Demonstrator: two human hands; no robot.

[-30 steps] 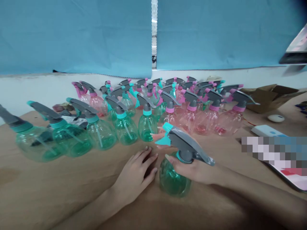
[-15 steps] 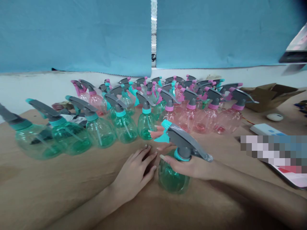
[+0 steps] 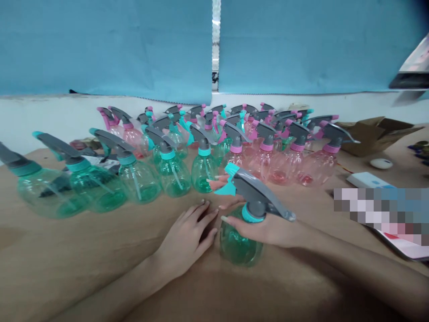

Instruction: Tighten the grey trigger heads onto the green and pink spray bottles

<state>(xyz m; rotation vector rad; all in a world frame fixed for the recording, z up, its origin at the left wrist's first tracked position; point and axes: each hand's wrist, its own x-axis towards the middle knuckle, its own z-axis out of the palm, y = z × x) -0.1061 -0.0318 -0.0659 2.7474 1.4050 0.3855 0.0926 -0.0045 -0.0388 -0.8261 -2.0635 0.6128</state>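
Note:
A green spray bottle (image 3: 241, 246) with a grey and turquoise trigger head stands upright at the table's front middle, its nozzle pointing left. My right hand (image 3: 268, 230) grips it just below the turquoise collar; the thumb crosses the front and the other fingers pass behind, partly hidden. My left hand (image 3: 186, 235) rests palm down on the wooden table (image 3: 110, 264) beside the bottle, fingers apart and nothing in it. Beyond my hands runs a front row of bottles: green ones (image 3: 174, 176) to the left and middle, pink ones (image 3: 283, 167) to the right.
Behind the front row crowd several more pink and turquoise-topped bottles (image 3: 129, 134). At the right are an open cardboard box (image 3: 372, 134), a white mouse-shaped object (image 3: 381, 163) and a white box (image 3: 367, 180). Blue cloth (image 3: 107, 49) hangs on the wall.
The whole view has shifted slightly, so everything sits a little higher and farther left. Both hands and the gripped bottle keep the same pose.

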